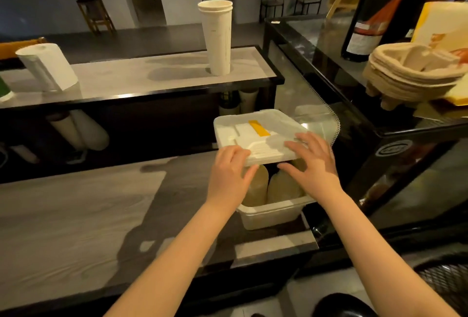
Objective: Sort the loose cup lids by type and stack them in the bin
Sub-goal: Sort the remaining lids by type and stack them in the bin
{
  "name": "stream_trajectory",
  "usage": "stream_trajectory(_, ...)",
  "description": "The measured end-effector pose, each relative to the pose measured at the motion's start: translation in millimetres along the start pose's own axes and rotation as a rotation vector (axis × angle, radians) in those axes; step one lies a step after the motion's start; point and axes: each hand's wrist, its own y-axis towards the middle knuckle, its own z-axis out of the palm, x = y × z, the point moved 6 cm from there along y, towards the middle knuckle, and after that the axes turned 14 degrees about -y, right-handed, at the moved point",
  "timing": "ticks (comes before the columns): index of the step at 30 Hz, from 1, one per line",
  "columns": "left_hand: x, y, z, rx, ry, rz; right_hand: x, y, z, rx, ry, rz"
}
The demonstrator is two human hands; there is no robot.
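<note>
A clear plastic bin (pixel 272 212) stands on the grey counter next to a black display case. Inside it lie two rolls of stacked lids (pixel 281 187) in clear sleeves, side by side. A white bin cover (pixel 253 130) with a yellow strip rests tilted over the bin's far part. My left hand (pixel 229 174) grips the cover's near left edge, thumb underneath. My right hand (pixel 312 162) holds its near right edge, fingers spread on top and thumb below.
A tall stack of white paper cups (pixel 218 38) and a paper towel roll (pixel 46 67) stand on the raised shelf behind. Pulp cup carriers (pixel 410 76) and a wine bottle (pixel 372 12) sit on the display case (pixel 354 124) at right. More sleeved cups lie under the shelf.
</note>
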Motion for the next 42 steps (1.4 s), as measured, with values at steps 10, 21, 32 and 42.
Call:
stream_trajectory(10,11.0,-60.9,36.8,0.284,0.004,-0.180,-18.2,-64.6,31.6,0.161,-0.064,0.002)
stream_trajectory(21,23.8,-55.4,45.9,0.621,0.187,-0.206,-18.7,-57.6,30.1,0.149,0.002,0.054)
stream_trajectory(32,37.4,-26.8,49.0,0.670,0.245,-0.201,-20.1,-37.6,61.8,0.429,-0.112,0.037)
stream_trajectory(42,44.7,-3.3,48.1,0.666,0.261,-0.204,-17.7,-6.7,69.4,0.468,-0.132,0.079)
